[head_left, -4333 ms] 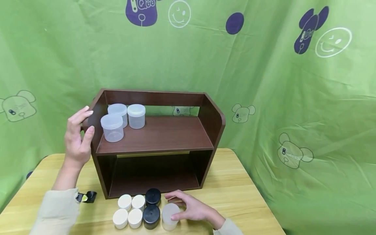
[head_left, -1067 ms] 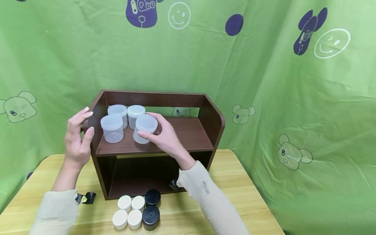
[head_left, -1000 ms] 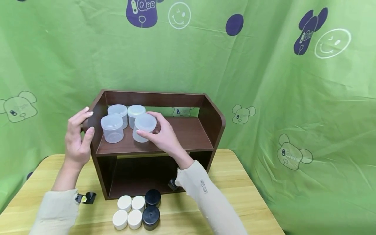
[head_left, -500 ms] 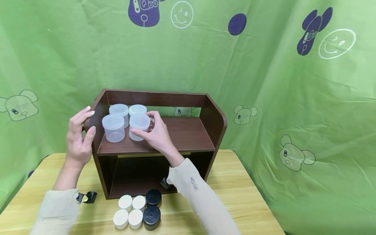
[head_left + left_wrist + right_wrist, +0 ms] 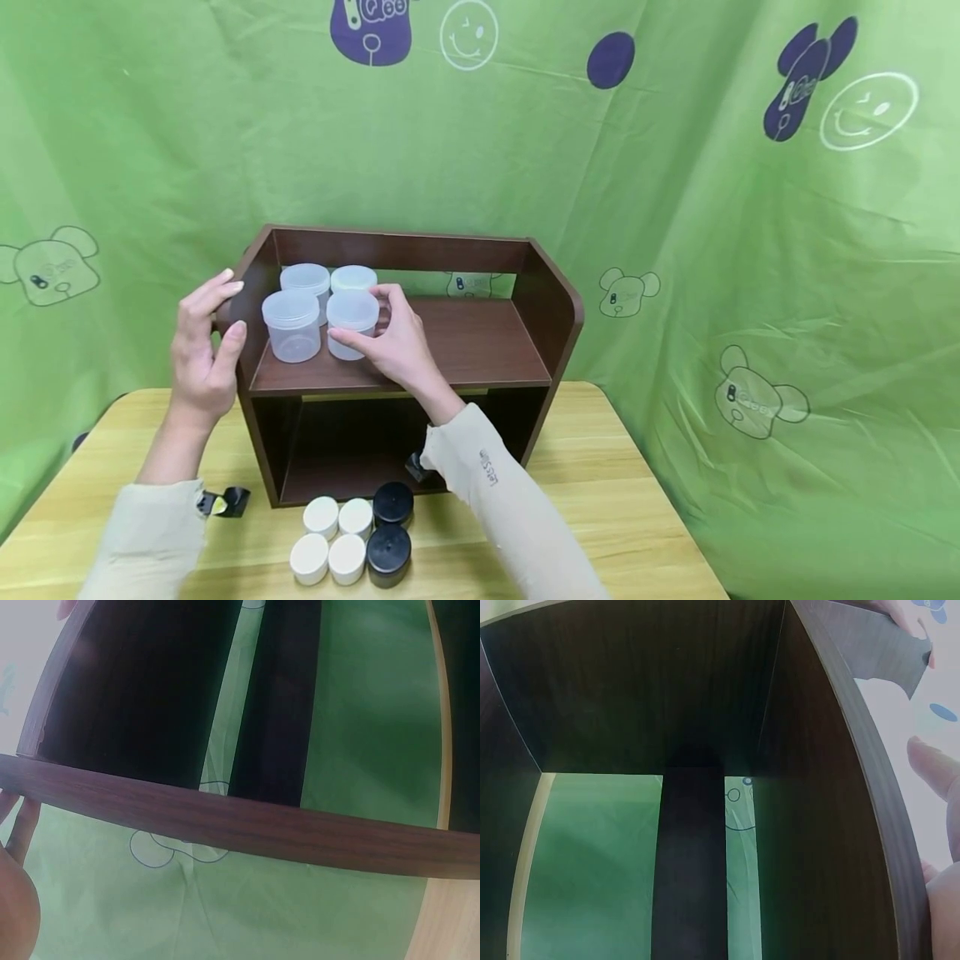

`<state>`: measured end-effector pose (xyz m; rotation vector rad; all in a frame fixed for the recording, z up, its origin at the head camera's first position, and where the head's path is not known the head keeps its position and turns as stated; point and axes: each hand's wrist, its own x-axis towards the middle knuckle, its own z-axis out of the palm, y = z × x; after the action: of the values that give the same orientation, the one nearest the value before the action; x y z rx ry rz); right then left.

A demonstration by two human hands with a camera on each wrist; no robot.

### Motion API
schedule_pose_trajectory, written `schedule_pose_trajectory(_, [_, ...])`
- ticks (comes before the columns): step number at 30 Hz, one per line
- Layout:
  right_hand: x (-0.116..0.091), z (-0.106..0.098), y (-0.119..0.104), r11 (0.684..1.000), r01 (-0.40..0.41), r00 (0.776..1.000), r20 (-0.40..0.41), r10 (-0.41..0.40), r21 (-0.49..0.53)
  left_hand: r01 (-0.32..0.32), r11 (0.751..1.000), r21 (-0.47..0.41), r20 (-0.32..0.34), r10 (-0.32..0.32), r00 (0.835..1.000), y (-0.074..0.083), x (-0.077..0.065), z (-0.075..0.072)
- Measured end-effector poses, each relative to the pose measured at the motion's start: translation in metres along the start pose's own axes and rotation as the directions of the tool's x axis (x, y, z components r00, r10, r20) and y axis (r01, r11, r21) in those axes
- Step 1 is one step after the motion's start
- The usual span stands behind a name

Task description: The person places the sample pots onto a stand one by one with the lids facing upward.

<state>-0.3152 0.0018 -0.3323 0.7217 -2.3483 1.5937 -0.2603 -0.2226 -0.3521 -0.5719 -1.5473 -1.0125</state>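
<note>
In the head view my left hand [image 5: 204, 350] cups the rounded front corner of the shelf's left side panel [image 5: 255, 308]. Its thumb and fingers lie around the edge. My right hand [image 5: 395, 340] pinches a clear plastic jar [image 5: 351, 312] with a frosted lid on the upper deck. That jar is upright, in front of another lidded jar [image 5: 354, 277] and right of a third [image 5: 293, 337]. One more jar [image 5: 303, 277] stands at the back left. The right wrist view has my right hand [image 5: 939, 795] only partly visible at its right edge.
Four-sided brown wooden shelf [image 5: 450, 385] stands on a wooden table [image 5: 600, 500]. In front of it sit white-lidded round containers [image 5: 321, 516] in two rows, beside two black ones [image 5: 388, 550]. A green printed curtain [image 5: 675, 250] surrounds the table.
My right hand has picked the clear jar up from the table and carried it onto the upper deck, then shifted it left beside the other jars. My left hand stays at the panel.
</note>
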Motion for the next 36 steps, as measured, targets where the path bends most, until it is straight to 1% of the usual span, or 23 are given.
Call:
schedule_pose_trajectory(15, [-0.001,0.001,-0.001,0.999,-0.016,1.000,-0.002,0.016,-0.045,0.001,1.000,0.029,0.011,-0.002,1.000,-0.006,-0.003,-0.002])
schedule_pose_trajectory(22, [0.000,0.002,-0.002,0.998,-0.006,1.000,-0.002,0.005,-0.062,0.000,1.000,0.021,0.008,0.000,1.000,-0.006,-0.001,-0.002])
schedule_pose_trajectory(27, [-0.001,0.001,-0.001,0.998,-0.005,1.000,0.002,0.005,-0.063,-0.001,1.000,0.019,0.013,0.001,1.000,-0.007,-0.001,-0.003])
schedule_pose_trajectory(36, [-0.001,0.000,-0.001,0.996,-0.025,1.000,0.013,0.026,-0.083,0.004,1.000,0.025,0.030,-0.005,1.000,-0.012,-0.005,-0.004])
